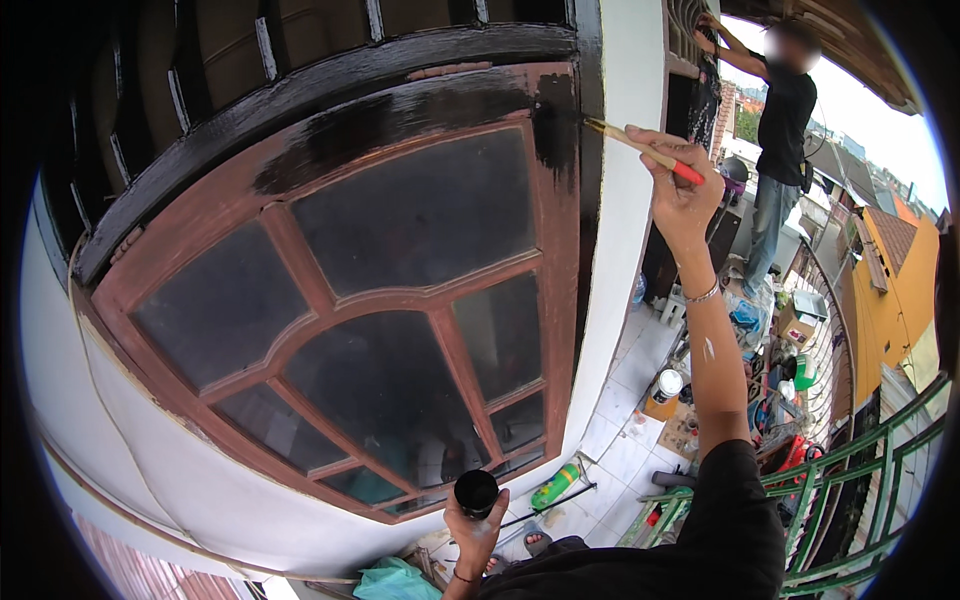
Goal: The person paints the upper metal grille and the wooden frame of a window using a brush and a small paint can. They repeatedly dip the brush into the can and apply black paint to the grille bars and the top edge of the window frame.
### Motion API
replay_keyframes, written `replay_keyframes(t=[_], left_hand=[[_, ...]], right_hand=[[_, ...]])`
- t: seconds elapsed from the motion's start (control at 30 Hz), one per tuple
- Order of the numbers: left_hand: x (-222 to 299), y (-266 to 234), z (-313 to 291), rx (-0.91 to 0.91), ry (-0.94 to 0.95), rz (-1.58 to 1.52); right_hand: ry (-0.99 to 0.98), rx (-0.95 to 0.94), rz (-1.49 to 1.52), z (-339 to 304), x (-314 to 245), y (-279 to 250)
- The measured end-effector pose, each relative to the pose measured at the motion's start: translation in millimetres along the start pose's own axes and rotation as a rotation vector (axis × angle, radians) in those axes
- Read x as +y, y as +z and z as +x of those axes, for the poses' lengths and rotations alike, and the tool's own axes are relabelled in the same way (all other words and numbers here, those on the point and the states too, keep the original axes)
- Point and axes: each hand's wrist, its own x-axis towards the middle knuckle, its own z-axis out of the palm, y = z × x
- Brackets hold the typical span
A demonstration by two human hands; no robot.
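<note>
My right hand point(684, 190) is closed round the handle of a paintbrush point(655, 155), wooden with a red end. Its dark bristles meet the right side of the black-painted frame, at the edge by the white wall. Low in front of the window, my left hand point(474, 530) grips a small cup of black paint point(476, 492). The window frame point(300, 250) is reddish brown, with black paint brushed over its top rail and upper right corner. Dark glass panes point(410, 210) sit inside it.
Black slats point(265, 48) run above the window. Another person point(785, 130) reaches up at the far right. Tools, tubs and a white-lidded can point(664, 388) crowd the tiled floor. A green bottle point(556, 486) lies below the window, and green metal railings point(860, 480) stand at right.
</note>
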Motion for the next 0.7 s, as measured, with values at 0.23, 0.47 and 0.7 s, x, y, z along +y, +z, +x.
replay_keyframes(t=[0.23, 0.47, 0.7], left_hand=[[4, -2, 2, 0.008, 0.010, 0.032], [-2, -3, -2, -0.005, -0.002, 0.063], [5, 5, -1, -0.026, -0.040, 0.023]], right_hand=[[0.057, -0.087, -0.016, -54, -14, -18], [0.168, 0.003, -0.218, -84, -8, 3], [0.133, 0.371, -0.037, -63, -22, 29]])
